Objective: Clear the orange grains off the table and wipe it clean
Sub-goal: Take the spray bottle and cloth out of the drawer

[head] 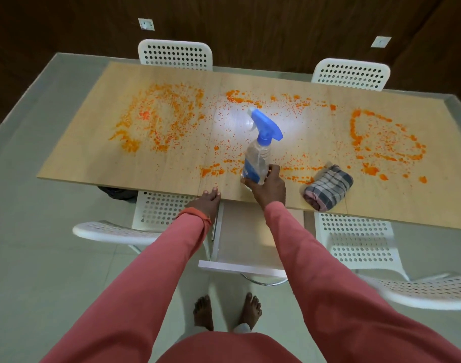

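Orange grains (158,119) lie scattered in rings and streaks across the light wooden table (93,158), from left to right. My right hand (268,187) grips the lower body of a clear spray bottle (258,158) with a blue trigger head, tilted to the upper right over the table's middle near edge. My left hand (204,201) rests with straight fingers on the table's near edge, left of the bottle. A folded checked cloth (329,188) lies on the table to the right of my right hand.
White perforated chairs stand around the table: two at the far side (175,55), (351,74) and two at the near side (156,213), (355,239). A white drawer (239,268) is pulled out below the table edge between my arms. My bare feet stand on the pale floor.
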`<state>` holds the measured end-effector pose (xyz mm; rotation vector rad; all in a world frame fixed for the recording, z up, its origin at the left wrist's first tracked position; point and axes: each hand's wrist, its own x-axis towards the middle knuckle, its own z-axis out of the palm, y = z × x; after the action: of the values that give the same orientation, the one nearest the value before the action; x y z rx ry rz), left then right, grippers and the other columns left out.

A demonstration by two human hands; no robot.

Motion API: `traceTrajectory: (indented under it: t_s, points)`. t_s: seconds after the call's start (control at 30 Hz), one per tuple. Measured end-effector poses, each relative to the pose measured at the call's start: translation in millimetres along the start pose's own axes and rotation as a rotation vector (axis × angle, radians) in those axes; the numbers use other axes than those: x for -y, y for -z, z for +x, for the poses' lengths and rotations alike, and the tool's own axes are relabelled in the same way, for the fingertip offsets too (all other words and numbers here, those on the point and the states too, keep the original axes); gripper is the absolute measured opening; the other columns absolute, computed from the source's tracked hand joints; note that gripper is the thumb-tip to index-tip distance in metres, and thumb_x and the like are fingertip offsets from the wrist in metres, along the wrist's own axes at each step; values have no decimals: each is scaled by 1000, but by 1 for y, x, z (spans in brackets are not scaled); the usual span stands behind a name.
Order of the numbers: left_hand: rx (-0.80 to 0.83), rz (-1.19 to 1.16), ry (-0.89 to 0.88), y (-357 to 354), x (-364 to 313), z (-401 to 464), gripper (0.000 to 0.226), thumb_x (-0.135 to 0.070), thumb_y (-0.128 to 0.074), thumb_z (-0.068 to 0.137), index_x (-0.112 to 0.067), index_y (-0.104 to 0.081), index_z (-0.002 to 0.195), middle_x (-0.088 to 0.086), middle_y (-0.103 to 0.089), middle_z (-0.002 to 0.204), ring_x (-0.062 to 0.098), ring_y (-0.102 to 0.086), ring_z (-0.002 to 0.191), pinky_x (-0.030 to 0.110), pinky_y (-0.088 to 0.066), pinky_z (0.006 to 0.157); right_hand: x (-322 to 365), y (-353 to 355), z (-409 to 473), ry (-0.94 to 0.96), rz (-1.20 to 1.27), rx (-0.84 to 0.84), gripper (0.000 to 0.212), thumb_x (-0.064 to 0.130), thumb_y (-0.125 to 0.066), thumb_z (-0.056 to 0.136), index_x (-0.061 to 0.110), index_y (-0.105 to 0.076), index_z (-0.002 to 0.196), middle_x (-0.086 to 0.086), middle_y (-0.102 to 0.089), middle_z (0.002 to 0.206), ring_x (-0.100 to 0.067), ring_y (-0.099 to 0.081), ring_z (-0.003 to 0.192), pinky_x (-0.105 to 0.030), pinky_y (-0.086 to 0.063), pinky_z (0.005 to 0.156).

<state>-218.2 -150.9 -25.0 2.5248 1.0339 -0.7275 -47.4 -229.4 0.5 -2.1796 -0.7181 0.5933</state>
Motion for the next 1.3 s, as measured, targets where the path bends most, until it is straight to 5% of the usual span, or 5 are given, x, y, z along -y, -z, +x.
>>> traceTrajectory:
  t_s: [0.13, 0.37, 0.77, 1.03, 1.3]
  points:
    - [9, 17, 1, -1, -3, 2, 89, 16, -41, 86, -17, 3, 155, -1, 14, 162, 24, 0, 150, 42, -24, 118, -41, 5, -36, -130, 74, 12, 56, 41, -83, 76, 16, -55, 118, 0, -68, 101, -22, -66, 95, -31, -52, 80]
    - [18, 21, -16, -2, 1, 4, 87, 16, -37, 85, -18, 3, 155, -1, 15, 161, 24, 1, 150, 44, -24, 118, -113, 4, -96, -186, -164, 890, 42, 56, -85, 68, 30, -79, 100, 12, -76, 103, -13, -67, 103, -30, -50, 94]
    - [-48, -15, -16, -12, 4, 4, 91, 19, -40, 83, -19, 1, 155, -2, 10, 162, 24, -1, 150, 44, -23, 119, -108, -9, -96, 386, -937, 184, 50, 65, -60, 87, 18, -75, 98, -3, -69, 102, -28, -56, 100, -39, -46, 79]
    - [-28, -10, -21, -8, 3, 3, 85, 13, -37, 87, -18, 1, 155, -1, 12, 162, 24, 0, 150, 45, -20, 119, -59, -17, -54, -758, 567, -69, 50, 14, -70, 84, 4, -45, 126, -11, -56, 113, -29, -56, 107, -40, -52, 90]
    - [-42, 4, -47, -6, 4, 0, 81, 13, -32, 89, -19, 0, 155, -2, 12, 162, 23, 0, 150, 44, -18, 120, -63, -4, -36, -769, 1060, 89, 23, -2, -49, 94, 2, -60, 114, -13, -49, 133, -30, -44, 130, -60, -48, 100]
